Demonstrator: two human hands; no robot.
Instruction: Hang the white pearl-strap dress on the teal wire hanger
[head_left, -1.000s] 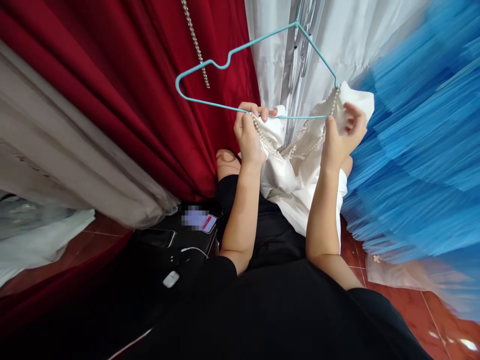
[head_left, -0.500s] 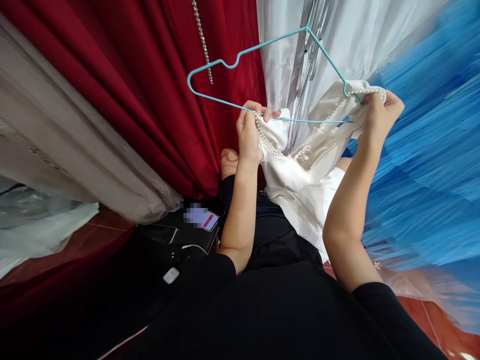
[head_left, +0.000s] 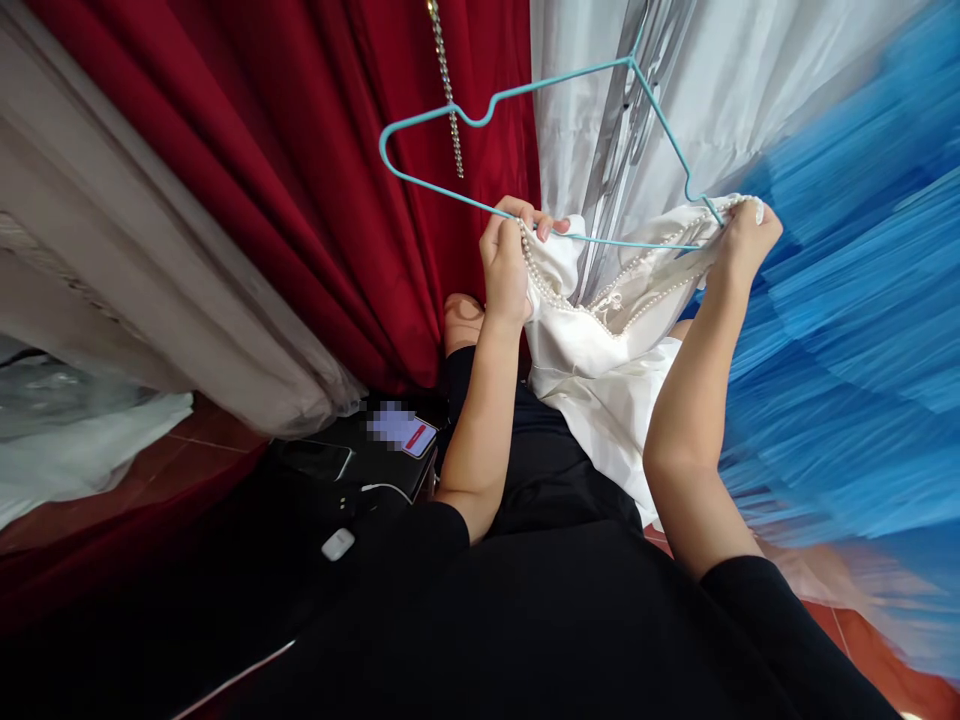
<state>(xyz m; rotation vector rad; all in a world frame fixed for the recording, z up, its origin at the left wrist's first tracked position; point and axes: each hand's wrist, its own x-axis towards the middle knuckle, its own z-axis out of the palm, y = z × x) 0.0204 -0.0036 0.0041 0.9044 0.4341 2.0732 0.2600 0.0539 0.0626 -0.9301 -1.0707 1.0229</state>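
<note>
L hand (head_left: 506, 265) is shut tight on one pearl strap (head_left: 534, 272) of the white dress (head_left: 600, 370) and on the bottom bar of the blue hanger (head_left: 525, 130). R hand (head_left: 742, 240) is shut on the other strap, right at the hanger's far corner. The dress hangs down btw the two arms, over the person's lap in black clothes (head_left: 555, 600). Its pearl edge makes a V shape in the middle. The hanger tilts up, w/ its hook near the top of the view.

Behind the L hand is a red dress (head_left: 300, 180) w/ a sparkly chain (head_left: 446, 85). Behind the hanger is a pale silver dress (head_left: 712, 80). A fluffy blue dress (head_left: 862, 320) is just beside the R hand. Down low on the left lie a phone (head_left: 405, 430) and a small white charger (head_left: 338, 544).
</note>
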